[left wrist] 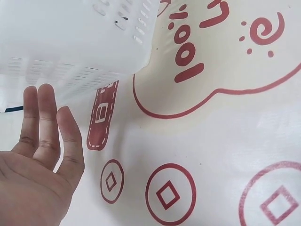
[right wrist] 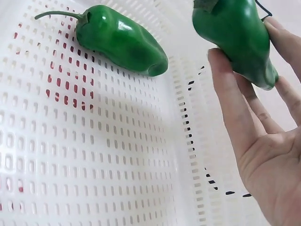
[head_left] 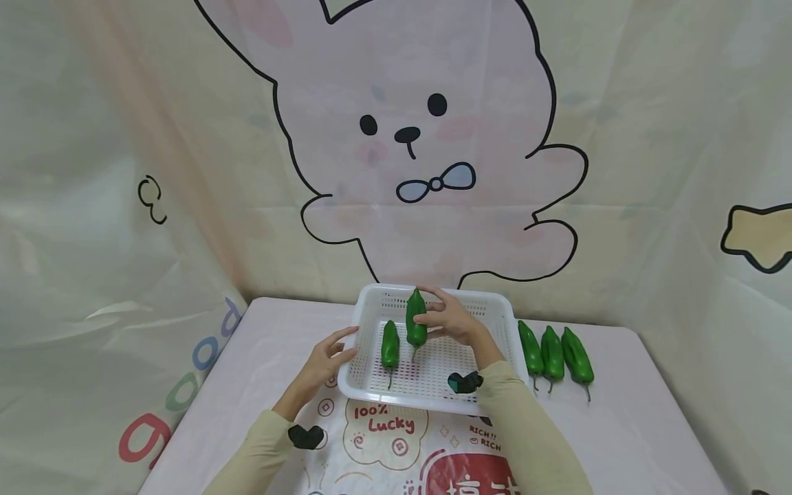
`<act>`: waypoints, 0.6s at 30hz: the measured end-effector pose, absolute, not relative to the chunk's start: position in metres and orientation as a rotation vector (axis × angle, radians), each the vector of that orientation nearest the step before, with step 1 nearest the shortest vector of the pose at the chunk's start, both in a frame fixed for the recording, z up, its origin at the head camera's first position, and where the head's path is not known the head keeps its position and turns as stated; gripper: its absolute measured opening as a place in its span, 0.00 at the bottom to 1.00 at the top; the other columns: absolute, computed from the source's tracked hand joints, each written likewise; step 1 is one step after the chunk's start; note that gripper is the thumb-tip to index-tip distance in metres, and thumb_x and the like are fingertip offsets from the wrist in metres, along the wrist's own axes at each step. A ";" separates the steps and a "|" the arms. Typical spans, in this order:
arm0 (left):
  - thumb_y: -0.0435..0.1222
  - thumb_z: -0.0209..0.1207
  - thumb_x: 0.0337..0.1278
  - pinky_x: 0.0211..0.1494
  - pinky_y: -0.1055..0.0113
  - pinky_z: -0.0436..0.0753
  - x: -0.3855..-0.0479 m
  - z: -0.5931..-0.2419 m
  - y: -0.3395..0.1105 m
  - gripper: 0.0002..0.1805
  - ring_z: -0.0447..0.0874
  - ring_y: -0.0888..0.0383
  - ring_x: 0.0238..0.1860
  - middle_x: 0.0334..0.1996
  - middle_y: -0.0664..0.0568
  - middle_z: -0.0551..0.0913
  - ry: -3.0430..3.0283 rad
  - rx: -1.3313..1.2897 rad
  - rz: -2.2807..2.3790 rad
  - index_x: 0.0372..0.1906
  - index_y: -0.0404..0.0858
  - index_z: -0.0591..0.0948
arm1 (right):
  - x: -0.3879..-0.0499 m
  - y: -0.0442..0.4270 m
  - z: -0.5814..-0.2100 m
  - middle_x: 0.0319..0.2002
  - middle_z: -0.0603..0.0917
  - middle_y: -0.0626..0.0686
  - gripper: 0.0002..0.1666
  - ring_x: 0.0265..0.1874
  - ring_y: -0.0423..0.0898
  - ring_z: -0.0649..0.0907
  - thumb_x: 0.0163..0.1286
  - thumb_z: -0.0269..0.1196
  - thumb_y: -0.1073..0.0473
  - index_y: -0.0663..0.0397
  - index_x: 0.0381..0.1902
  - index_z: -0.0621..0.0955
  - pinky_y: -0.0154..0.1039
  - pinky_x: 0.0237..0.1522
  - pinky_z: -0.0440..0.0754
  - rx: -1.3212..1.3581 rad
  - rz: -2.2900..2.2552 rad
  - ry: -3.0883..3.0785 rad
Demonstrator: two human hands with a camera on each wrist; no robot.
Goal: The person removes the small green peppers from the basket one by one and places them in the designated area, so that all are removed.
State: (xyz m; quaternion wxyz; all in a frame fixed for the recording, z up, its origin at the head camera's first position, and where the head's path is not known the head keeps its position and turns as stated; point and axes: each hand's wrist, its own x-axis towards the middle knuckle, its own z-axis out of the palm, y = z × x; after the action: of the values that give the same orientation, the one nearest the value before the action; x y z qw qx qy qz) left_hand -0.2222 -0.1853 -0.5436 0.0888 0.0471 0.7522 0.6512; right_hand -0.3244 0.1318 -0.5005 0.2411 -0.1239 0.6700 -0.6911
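Lying beside the basket (head_left: 433,375): three peppers (head_left: 553,354)

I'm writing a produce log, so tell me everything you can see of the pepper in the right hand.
The pepper is long, glossy and deep green, with smooth, gently uneven skin that narrows toward its tip. Its thin stem points toward the bottom of the head view, the tip away. The fingers of the right hand hold it over the white basket, where it looks lifted, apart from the second pepper.
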 end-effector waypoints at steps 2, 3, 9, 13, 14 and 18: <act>0.40 0.64 0.70 0.46 0.52 0.85 -0.222 -0.543 -0.185 0.32 0.82 0.43 0.51 0.57 0.36 0.77 2.238 0.136 1.934 0.75 0.45 0.69 | -0.324 0.133 -0.500 0.59 0.77 0.68 0.53 0.47 0.61 0.85 0.65 0.73 0.66 0.44 0.80 0.58 0.65 0.47 0.81 -0.342 -1.891 1.851; 0.40 0.64 0.70 0.46 0.52 0.85 -0.222 -0.543 -0.185 0.32 0.82 0.43 0.51 0.57 0.36 0.77 2.237 0.130 1.934 0.75 0.45 0.70 | -0.324 0.134 -0.499 0.59 0.77 0.68 0.53 0.47 0.61 0.85 0.65 0.73 0.65 0.45 0.81 0.58 0.65 0.47 0.80 -0.347 -1.891 1.857; 0.40 0.64 0.69 0.46 0.52 0.85 -0.221 -0.546 -0.184 0.31 0.83 0.43 0.51 0.57 0.37 0.78 2.231 0.120 1.950 0.74 0.46 0.71 | -0.318 0.139 -0.491 0.60 0.76 0.69 0.52 0.47 0.62 0.85 0.65 0.72 0.67 0.47 0.80 0.59 0.65 0.46 0.81 -0.348 -1.887 1.889; 0.40 0.64 0.69 0.45 0.52 0.85 -0.221 -0.546 -0.183 0.31 0.83 0.43 0.50 0.57 0.37 0.78 2.246 0.113 1.943 0.74 0.46 0.71 | -0.315 0.143 -0.484 0.59 0.76 0.69 0.50 0.46 0.62 0.86 0.65 0.72 0.68 0.46 0.79 0.61 0.62 0.44 0.83 -0.362 -1.897 1.913; 0.40 0.64 0.69 0.45 0.52 0.85 -0.220 -0.546 -0.183 0.31 0.83 0.43 0.50 0.57 0.37 0.78 2.247 0.108 1.944 0.74 0.46 0.71 | -0.314 0.145 -0.482 0.58 0.76 0.69 0.49 0.46 0.62 0.86 0.65 0.71 0.68 0.46 0.79 0.61 0.61 0.43 0.83 -0.371 -1.906 1.911; 0.40 0.65 0.69 0.45 0.52 0.85 -0.220 -0.546 -0.183 0.31 0.83 0.44 0.50 0.57 0.38 0.78 2.234 0.096 1.950 0.74 0.48 0.72 | -0.312 0.153 -0.473 0.57 0.76 0.70 0.48 0.45 0.62 0.86 0.66 0.70 0.69 0.45 0.78 0.62 0.60 0.42 0.84 -0.397 -1.950 1.894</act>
State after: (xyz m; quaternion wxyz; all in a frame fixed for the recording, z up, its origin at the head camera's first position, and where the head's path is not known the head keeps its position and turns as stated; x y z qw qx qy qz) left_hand -0.2197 -0.1832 -0.5463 0.0871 0.0322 0.7501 0.6548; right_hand -0.3119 0.1531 -0.4734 0.1962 -0.1417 0.6761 -0.6960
